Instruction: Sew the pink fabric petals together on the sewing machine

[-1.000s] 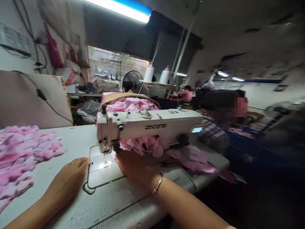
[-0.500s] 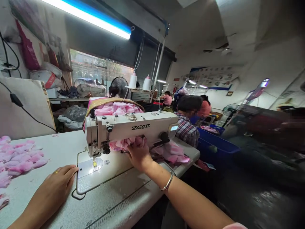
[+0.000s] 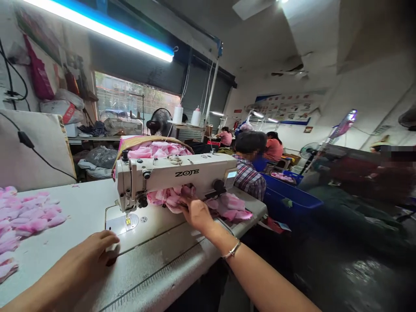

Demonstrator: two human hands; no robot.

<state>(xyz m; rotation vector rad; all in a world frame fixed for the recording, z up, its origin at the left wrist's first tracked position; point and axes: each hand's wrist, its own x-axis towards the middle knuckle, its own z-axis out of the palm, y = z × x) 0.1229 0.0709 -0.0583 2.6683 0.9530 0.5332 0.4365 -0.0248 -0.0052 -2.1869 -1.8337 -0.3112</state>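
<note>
A white sewing machine [image 3: 182, 171] marked ZOJE stands on the worktable, its lit needle and presser foot [image 3: 129, 220] over the metal plate. My right hand [image 3: 199, 214] reaches under the machine's arm, its bent fingers closed on a bunch of pink fabric pieces [image 3: 162, 198]; the fingertips are partly hidden in the cloth. My left hand [image 3: 95, 251] is over the bed's near left corner, left of and nearer than the needle. Its fingers bend down and are blurred, so their grip is unclear. More pink fabric [image 3: 232, 206] lies to the right of the machine.
Loose pink pieces [image 3: 32, 216] spread over the table's left side. Behind the machine stands an open bag of pink pieces [image 3: 156, 149]. Two thread cones [image 3: 196, 117] sit on a stand. A co-worker in a checked shirt [image 3: 248, 175] sits beyond, near a blue bin [image 3: 292, 193].
My left hand has shifted right and nearer me, from lying flat beside the plate to bent fingers. My right hand has moved slightly right at the pink fabric. The view has shifted a little.
</note>
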